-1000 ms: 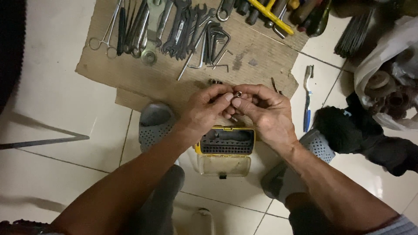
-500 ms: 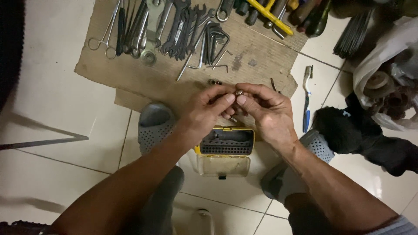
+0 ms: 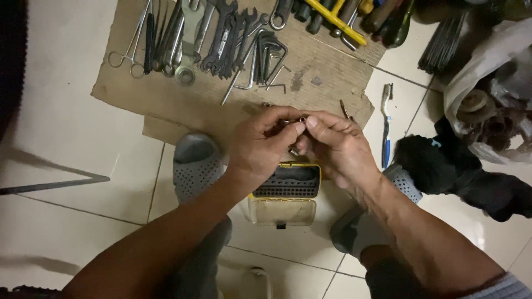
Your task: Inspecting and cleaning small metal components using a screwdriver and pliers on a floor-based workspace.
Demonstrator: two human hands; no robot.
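Covering the tiled floor ahead of you is one sheet of cardboard [image 3: 310, 83], its top edge cut off, strewn with wrenches [image 3: 227, 33] too overlapped to count. You have one open yellow bit case [image 3: 284, 191] between two grey perforated clogs [image 3: 194, 163]. Your left hand [image 3: 260, 147] and right hand [image 3: 335, 147] together pinch one small metal ring-shaped piece [image 3: 302, 119] above the case; its exact kind is hard to make out.
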